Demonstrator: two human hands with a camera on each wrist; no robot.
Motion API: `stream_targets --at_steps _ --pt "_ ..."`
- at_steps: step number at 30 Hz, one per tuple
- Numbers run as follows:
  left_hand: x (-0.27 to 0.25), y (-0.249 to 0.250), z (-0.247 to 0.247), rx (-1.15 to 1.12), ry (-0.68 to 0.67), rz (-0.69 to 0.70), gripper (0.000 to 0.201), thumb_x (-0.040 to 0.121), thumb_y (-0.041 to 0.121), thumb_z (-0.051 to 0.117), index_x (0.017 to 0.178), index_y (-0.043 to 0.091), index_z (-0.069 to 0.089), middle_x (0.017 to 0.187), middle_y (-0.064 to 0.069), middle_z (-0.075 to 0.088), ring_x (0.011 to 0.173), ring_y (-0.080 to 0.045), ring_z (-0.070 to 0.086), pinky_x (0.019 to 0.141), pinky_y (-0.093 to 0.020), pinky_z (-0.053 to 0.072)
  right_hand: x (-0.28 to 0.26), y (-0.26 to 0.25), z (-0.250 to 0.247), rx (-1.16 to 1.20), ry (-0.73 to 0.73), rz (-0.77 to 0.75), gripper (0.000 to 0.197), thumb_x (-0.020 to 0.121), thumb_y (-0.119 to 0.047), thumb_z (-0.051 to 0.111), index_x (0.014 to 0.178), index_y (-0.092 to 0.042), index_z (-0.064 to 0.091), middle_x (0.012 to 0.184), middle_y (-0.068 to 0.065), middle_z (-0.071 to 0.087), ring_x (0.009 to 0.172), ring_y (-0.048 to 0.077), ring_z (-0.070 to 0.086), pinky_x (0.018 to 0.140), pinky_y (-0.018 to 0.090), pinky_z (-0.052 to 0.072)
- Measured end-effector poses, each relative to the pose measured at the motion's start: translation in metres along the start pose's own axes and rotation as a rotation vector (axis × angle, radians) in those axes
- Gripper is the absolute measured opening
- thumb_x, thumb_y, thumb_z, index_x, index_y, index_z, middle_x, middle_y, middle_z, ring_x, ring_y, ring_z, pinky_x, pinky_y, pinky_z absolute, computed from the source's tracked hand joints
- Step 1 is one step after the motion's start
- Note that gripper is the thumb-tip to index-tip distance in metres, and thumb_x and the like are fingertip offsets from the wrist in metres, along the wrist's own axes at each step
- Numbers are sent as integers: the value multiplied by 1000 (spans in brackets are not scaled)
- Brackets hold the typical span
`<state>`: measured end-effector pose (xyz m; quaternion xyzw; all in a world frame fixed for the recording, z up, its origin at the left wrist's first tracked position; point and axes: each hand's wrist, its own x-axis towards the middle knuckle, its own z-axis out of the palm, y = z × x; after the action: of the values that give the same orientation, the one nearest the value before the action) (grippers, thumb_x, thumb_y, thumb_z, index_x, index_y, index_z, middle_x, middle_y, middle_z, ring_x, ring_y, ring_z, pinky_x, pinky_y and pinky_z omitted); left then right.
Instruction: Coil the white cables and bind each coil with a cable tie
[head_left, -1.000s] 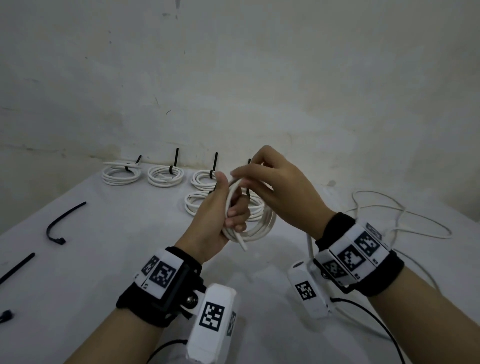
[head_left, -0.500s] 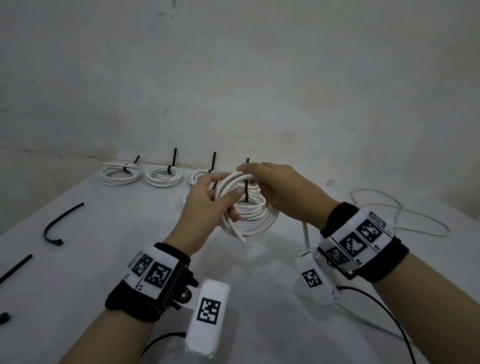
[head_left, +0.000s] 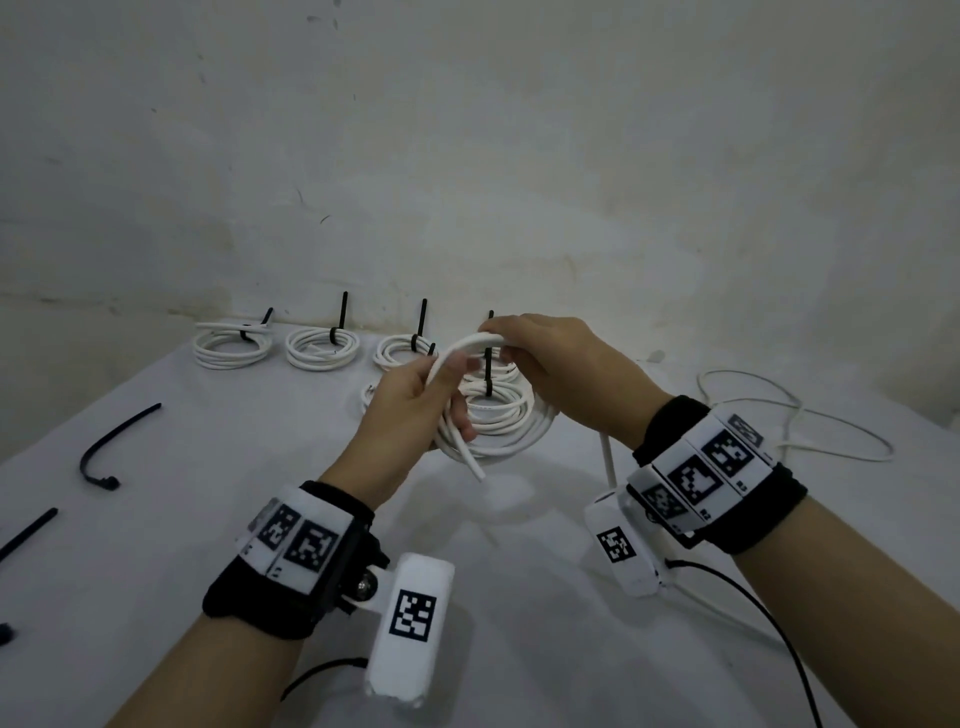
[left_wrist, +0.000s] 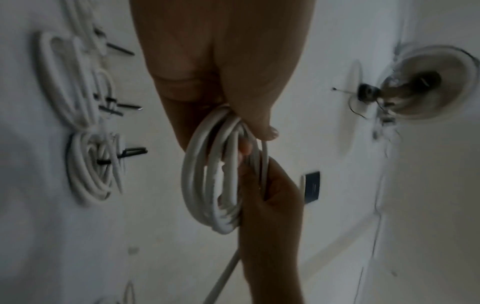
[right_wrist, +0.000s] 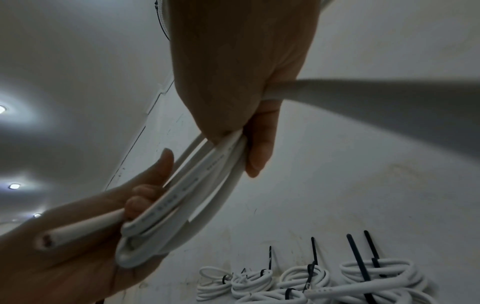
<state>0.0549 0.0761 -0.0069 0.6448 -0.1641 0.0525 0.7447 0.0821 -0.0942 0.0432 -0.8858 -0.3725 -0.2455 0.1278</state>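
A half-wound coil of white cable (head_left: 498, 431) (left_wrist: 207, 181) (right_wrist: 192, 197) hangs in the air above the table, held by both hands. My left hand (head_left: 415, 400) (left_wrist: 228, 82) grips the coil's near side, thumb over the strands; a cut cable end (head_left: 475, 467) sticks out below it. My right hand (head_left: 550, 364) (right_wrist: 233, 86) pinches the top loop on the far side. The uncoiled tail (head_left: 608, 457) drops from the right hand toward the table. Several finished coils (head_left: 322, 351) bound with black cable ties (head_left: 343, 312) lie along the back wall.
Loose black cable ties (head_left: 111, 447) lie on the white table (head_left: 182, 519) at the left. A thin loose white cable (head_left: 795, 421) sprawls at the right. A wall-mounted fan (left_wrist: 426, 82) shows in the left wrist view.
Both hands have lowered and tilted the coil flatter. The right hand has laid another loop over the top, and the left thumb now clamps it.
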Motion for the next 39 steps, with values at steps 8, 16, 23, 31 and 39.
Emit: stream_targets --at_steps 8,16,23,31,39 --pt "2 6 8 -515 -86 -204 40 98 40 35 66 18 32 46 8 28 35 -5 30 48 -18 42 -9 -3 -1 144 60 59 28 97 -14 48 124 -12 56 91 5 65 70 14 58 67 24 47" --pt "14 3 -7 -672 109 -156 40 102 37 33 66 19 32 44 9 28 33 -4 27 45 -16 42 -62 9 -23 795 -241 549 19 98 -11 48 115 -21 48 75 9 60 68 21 64 70 37 58" --pt "14 0 -5 -708 164 -168 41 101 39 35 65 20 33 43 9 27 32 -5 26 44 -14 41 -81 -3 -29 1141 -303 597 35 92 7 43 119 -15 45 76 3 48 49 16 46 51 32 51" --pt "20 -2 -23 -871 223 -130 42 101 40 34 64 22 32 41 9 29 33 -5 31 46 -14 40 -102 7 -41 328 -160 417 31 99 -14 44 119 -37 39 84 4 54 53 8 50 54 33 54" --pt "21 0 -27 -854 247 -52 42 100 44 34 64 21 34 43 9 32 36 -4 33 57 -15 37 -118 26 -41 96 -35 318 36 97 -3 46 112 -34 52 80 -13 56 72 6 55 65 13 41"
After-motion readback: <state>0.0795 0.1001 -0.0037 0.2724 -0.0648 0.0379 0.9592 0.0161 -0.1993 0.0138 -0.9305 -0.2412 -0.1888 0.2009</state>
